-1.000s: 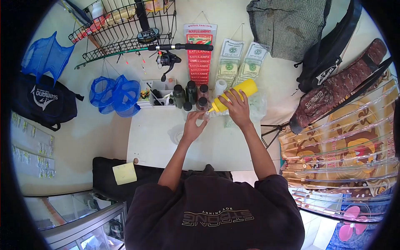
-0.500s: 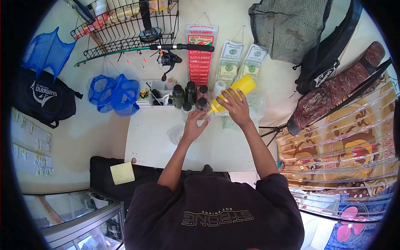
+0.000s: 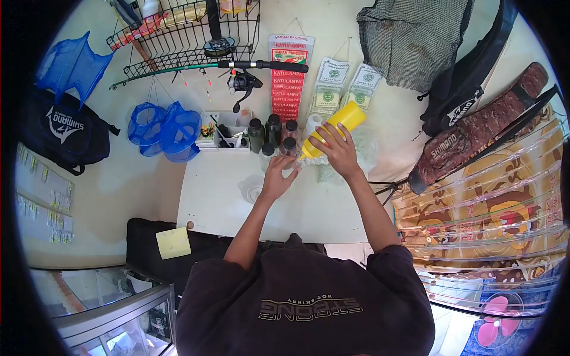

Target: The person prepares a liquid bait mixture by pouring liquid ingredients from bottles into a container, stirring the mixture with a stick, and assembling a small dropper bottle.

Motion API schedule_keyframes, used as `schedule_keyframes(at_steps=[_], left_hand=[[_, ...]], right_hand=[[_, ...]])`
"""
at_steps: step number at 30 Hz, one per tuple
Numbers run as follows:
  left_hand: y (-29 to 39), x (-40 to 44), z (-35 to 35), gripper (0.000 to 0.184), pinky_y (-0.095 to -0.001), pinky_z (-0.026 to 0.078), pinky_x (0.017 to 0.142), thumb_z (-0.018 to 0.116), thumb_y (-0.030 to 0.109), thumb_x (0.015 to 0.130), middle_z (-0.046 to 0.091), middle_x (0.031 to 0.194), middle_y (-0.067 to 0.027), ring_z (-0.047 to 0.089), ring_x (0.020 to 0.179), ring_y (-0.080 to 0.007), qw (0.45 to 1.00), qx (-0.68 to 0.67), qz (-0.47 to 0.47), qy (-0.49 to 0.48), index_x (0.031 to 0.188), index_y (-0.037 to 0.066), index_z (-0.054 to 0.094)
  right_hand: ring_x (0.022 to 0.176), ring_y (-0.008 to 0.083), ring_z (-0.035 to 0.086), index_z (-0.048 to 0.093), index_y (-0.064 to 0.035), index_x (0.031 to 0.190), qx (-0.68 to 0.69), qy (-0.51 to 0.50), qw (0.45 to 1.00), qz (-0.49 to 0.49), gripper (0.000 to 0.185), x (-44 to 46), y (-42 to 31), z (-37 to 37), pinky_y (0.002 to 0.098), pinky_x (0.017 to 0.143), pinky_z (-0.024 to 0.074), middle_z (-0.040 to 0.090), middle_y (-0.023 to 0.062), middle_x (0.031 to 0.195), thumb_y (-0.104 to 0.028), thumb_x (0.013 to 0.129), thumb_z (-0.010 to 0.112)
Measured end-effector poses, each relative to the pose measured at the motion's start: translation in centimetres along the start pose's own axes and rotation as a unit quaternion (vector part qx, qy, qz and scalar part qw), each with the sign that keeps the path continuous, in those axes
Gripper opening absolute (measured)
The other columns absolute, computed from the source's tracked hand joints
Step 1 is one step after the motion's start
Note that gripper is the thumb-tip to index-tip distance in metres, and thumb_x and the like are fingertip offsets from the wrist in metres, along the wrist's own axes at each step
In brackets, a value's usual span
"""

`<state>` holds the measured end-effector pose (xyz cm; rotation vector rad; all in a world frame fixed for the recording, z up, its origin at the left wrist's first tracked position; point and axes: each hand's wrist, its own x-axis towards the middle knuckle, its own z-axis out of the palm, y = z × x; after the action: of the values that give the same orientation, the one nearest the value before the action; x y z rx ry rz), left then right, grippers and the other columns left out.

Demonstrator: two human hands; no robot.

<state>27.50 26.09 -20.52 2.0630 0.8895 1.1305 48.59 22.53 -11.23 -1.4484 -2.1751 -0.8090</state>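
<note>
My right hand [image 3: 338, 151] is wrapped round a yellow squeeze bottle [image 3: 347, 118], tilted with its nozzle pointing down and left. Beside the nozzle tip, the thumb and fingers of my left hand [image 3: 277, 178] curl round something small and clear that I cannot make out. Just behind the left hand stand dark-capped bottles, among them a clear one with a dark cap [image 3: 289, 146] and a dark green one [image 3: 256, 135]. A clear round cup [image 3: 252, 191] sits on the white table [image 3: 219, 207], left of my left wrist.
A white organizer box [image 3: 222, 139] stands at the table's back left, and a clear plastic bag [image 3: 365, 148] lies at the right. A fishing rod with reel [image 3: 243, 83] hangs in front of a black wire basket [image 3: 178, 41]. Blue nets [image 3: 163, 130] hang on the left.
The camera view has shifted slightly. Both hands and the tilted yellow bottle keep nearly the same positions relative to each other.
</note>
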Motion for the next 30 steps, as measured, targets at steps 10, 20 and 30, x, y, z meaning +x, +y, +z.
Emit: schedule_keyframes(at_steps=[10, 20, 30], left_hand=[[0.1, 0.1, -0.3, 0.036, -0.038, 0.046, 0.094, 0.076, 0.014, 0.079, 0.065, 0.109, -0.011, 0.055, 0.107, -0.0294, 1.0, 0.003, -0.001, 0.002, 0.112, 0.005, 0.065], [-0.2, 0.1, 0.2, 0.035, -0.038, 0.046, 0.096, 0.076, 0.016, 0.08, 0.065, 0.111, -0.0113, 0.055, 0.108, -0.0298, 1.0, 0.001, -0.008, -0.004, 0.112, 0.006, 0.065], [-0.2, 0.0, 0.1, 0.035, -0.0377, 0.046, 0.095, 0.076, 0.016, 0.08, 0.065, 0.108, -0.01, 0.054, 0.108, -0.0288, 1.0, 0.001, -0.016, 0.01, 0.113, 0.008, 0.065]], right_hand=[[0.124, 0.0194, 0.054, 0.066, -0.0262, 0.115, 0.0, 0.01, 1.0, 0.003, 0.042, 0.1, 0.1, -0.2, 0.0439, 0.11, 0.0315, 0.062, -0.0009, 0.125, -0.005, 0.08, 0.059], [0.123, 0.0186, 0.054, 0.066, -0.0267, 0.115, 0.005, 0.007, 1.0, 0.011, 0.042, -0.3, 0.2, -0.2, 0.0437, 0.11, 0.0313, 0.062, -0.0013, 0.124, -0.005, 0.08, 0.06], [0.127, 0.0245, 0.05, 0.062, -0.0227, 0.121, -0.029, 0.0, 0.999, 0.04, 0.046, -1.5, 0.5, 0.0, 0.0464, 0.109, 0.0322, 0.059, 0.0024, 0.128, -0.008, 0.078, 0.064]])
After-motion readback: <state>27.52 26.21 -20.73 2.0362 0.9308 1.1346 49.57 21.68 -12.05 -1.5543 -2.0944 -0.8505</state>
